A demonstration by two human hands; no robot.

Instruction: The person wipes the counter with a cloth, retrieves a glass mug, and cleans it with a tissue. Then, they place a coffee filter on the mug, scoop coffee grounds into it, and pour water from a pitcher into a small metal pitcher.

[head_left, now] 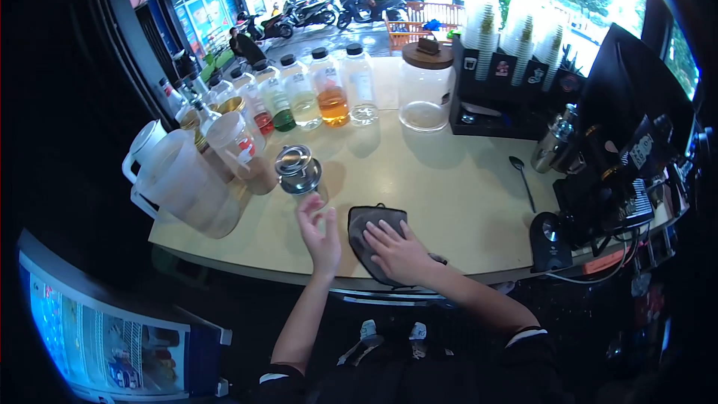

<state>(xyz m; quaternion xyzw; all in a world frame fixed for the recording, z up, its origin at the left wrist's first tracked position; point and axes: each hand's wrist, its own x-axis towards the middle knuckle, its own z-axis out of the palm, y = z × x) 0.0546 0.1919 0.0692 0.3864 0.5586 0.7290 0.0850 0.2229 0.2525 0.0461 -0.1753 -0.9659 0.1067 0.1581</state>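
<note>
My right hand (402, 252) lies flat with fingers spread on a dark grey cloth (365, 218) at the counter's front edge. The cloth has a black border and a small loop at its top. To its left, my left hand (320, 233) is raised with fingers apart and nothing in it. Just beyond those fingertips stands a metal drip coffee filter (297, 167) with a lid, set on top of a clear glass (317, 193). The lower part of the glass is partly hidden by my left hand.
Plastic pitchers (196, 183) crowd the left end of the counter (464, 202). Several bottles (331, 97) line the back, beside a wooden-lidded jar (426, 93). Cups (479, 26) fill a black rack. At right are a spoon (521, 179), a shaker (557, 138) and a monitor (636, 90).
</note>
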